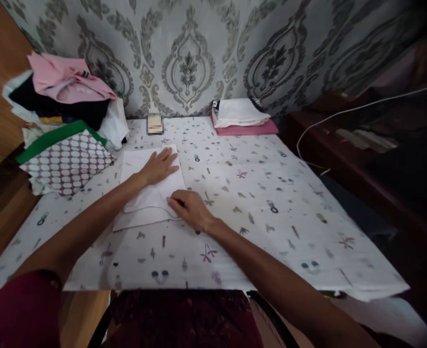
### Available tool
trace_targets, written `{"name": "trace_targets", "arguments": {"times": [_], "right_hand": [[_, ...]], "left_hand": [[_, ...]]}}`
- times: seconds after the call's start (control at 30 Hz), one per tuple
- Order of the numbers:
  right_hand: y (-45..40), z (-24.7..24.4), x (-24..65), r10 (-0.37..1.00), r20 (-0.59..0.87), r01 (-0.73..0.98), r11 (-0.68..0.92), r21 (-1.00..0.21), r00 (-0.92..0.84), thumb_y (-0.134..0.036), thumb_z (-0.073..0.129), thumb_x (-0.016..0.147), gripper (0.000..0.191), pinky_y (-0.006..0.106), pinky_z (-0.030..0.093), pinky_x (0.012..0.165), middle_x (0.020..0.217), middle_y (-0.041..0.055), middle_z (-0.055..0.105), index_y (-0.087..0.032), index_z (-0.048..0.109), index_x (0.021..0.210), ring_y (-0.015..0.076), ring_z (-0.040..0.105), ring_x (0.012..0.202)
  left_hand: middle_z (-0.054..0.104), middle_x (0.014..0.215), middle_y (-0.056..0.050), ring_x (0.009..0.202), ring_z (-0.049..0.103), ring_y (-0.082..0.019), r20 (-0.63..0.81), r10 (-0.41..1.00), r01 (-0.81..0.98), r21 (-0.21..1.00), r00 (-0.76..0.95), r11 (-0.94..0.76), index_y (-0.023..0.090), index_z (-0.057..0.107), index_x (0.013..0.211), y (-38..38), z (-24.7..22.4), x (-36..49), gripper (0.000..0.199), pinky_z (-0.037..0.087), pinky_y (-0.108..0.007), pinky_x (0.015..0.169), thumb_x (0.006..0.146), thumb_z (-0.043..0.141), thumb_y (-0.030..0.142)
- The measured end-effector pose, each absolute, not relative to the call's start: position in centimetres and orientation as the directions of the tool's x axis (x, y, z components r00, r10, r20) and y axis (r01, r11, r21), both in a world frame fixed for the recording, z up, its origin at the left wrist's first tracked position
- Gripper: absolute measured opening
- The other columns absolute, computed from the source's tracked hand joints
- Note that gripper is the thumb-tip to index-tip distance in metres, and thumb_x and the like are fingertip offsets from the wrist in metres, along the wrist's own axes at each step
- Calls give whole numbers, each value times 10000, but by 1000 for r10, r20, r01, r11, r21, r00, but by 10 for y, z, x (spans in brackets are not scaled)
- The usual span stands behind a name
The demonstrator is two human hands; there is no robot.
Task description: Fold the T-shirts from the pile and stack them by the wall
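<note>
A white cloth garment (151,195), folded into a rough rectangle, lies on the patterned table cover (242,208) left of the middle. My left hand (159,166) rests flat on its upper right part with the fingers spread. At the garment's lower right edge, my right hand (192,208) is closed, thumb and fingers pinched on the layered cloth there. The upper layer ends short of the one beneath, so a strip of the lower layer shows along the near side. What lies under my left palm is hidden.
A tall heap of clothes (72,106) stands at the back left, with a green-edged patterned cloth (68,162) in front. Folded clothes (240,116) sit at the back right. A small box (155,124) is by the wall. A white cable (329,118) hangs at right.
</note>
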State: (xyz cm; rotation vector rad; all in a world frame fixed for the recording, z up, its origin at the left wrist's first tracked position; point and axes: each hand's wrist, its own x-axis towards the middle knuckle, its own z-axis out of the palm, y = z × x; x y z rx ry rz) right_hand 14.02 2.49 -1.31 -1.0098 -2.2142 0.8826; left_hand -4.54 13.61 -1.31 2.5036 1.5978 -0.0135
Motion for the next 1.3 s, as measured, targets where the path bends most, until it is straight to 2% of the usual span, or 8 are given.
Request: {"name": "trace_targets", "arguments": {"times": [0.17,0.27,0.33,0.47,0.6,0.97,1.17,1.3], "right_hand": [[35,-8,167,804,165,363,428,-828,-572,-323,435,990,325,261,358,617,645,-26,489,-182,560,724,125,453,614],[33,-3,179,730,126,396,497,-772,-671,-289,591,910,117,277,424,678,852,21,605,-182,637,900,148,536,727],[28,-1,182,668,106,427,581,-694,-737,-238,665,850,196,299,460,741,1026,60,619,-196,651,1041,178,573,855],[19,-4,179,661,138,474,653,-591,-738,-134,585,871,236,330,475,823,1093,86,618,-191,645,1092,207,575,986],[12,-10,173,763,171,531,573,-625,-623,-77,536,856,180,303,453,774,911,45,639,-185,640,955,178,575,863],[2,-7,180,747,146,549,592,-590,-649,-6,491,786,263,278,424,711,904,33,610,-194,635,901,155,550,787],[5,8,185,630,157,472,702,-533,-761,-91,508,838,171,298,448,691,868,49,604,-169,659,863,174,570,768],[13,17,165,669,229,490,697,-523,-707,-200,482,941,291,297,444,658,759,38,579,-178,611,682,166,561,712]], "left_hand": [[56,1684,-107,1549,60,-289,-231,813,844,191,534,-501,239,176,1593,65,3,-83,733,137,-517,1222,989,229,651],[112,1685,-84,1533,164,-301,-222,782,811,232,582,-538,295,269,1563,22,12,-110,680,263,-475,1189,982,311,645],[228,1658,-88,1492,277,-295,-129,783,784,248,608,-569,306,375,1507,2,17,-118,577,342,-448,1144,999,354,578],[587,1320,-111,1210,546,-249,59,803,765,269,593,-585,230,587,1219,-19,23,-91,325,456,-412,1006,1023,380,386],[618,1000,-80,970,570,-253,69,852,830,201,518,-521,196,578,983,-24,20,-33,177,495,-397,829,956,508,357],[647,1018,-111,991,563,-287,-37,848,848,-11,529,-530,202,607,996,-32,24,-12,175,467,-441,798,898,473,146],[668,1012,-81,970,605,-238,32,824,808,181,565,-561,215,609,1020,-19,30,-43,197,490,-384,821,977,451,324],[555,1409,-149,1317,500,-260,199,881,869,175,430,-464,186,516,1332,-9,9,-85,418,426,-424,1066,1025,344,413]]}}
